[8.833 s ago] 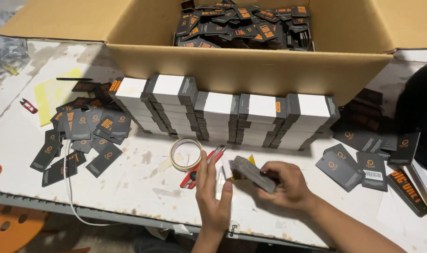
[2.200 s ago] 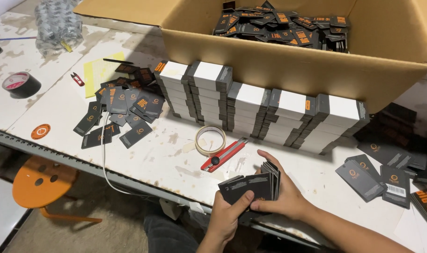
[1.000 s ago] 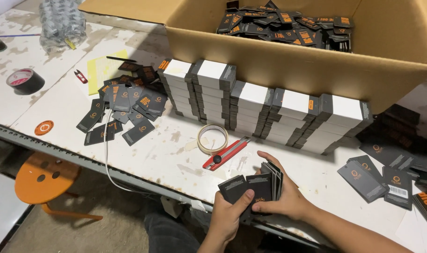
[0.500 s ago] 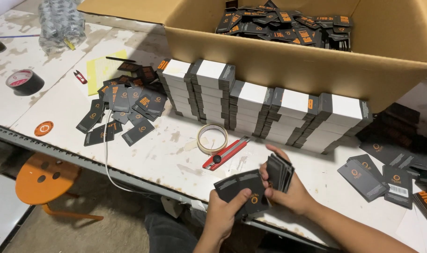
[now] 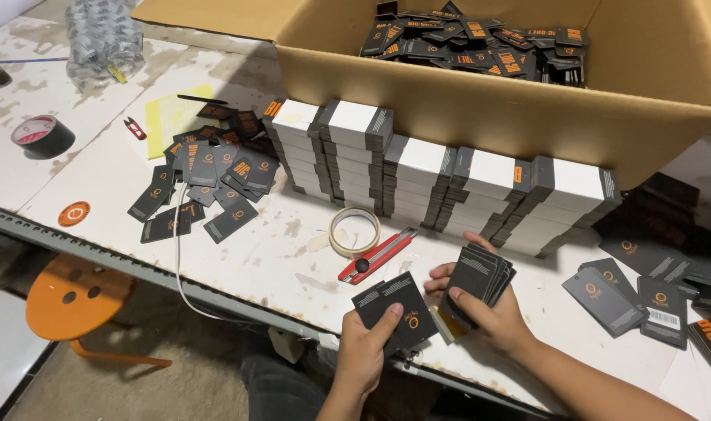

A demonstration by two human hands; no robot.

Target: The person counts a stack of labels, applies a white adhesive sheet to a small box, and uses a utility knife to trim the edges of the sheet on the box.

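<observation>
- A person stands at the near edge of a worn white table point(image 5: 98, 168), both hands raised just above that edge and holding dark card tags.
- The left hand point(image 5: 365, 351) is closed on a few dark tags point(image 5: 396, 306), thumb pressed across their face.
- The right hand point(image 5: 484, 316) grips a thicker stack of tags point(image 5: 480, 274), fanned slightly; the two hands sit close together, not touching.
- Just beyond them lie a red utility knife point(image 5: 375, 256) and a tape roll point(image 5: 354, 231).
- Banded white-topped bundles point(image 5: 441, 183) line the front of a cardboard box point(image 5: 480, 109) full of loose tags.
- Risk: the fanned stack looks loosely held and could slip and scatter over the table edge; the knife lies near the hands.
</observation>
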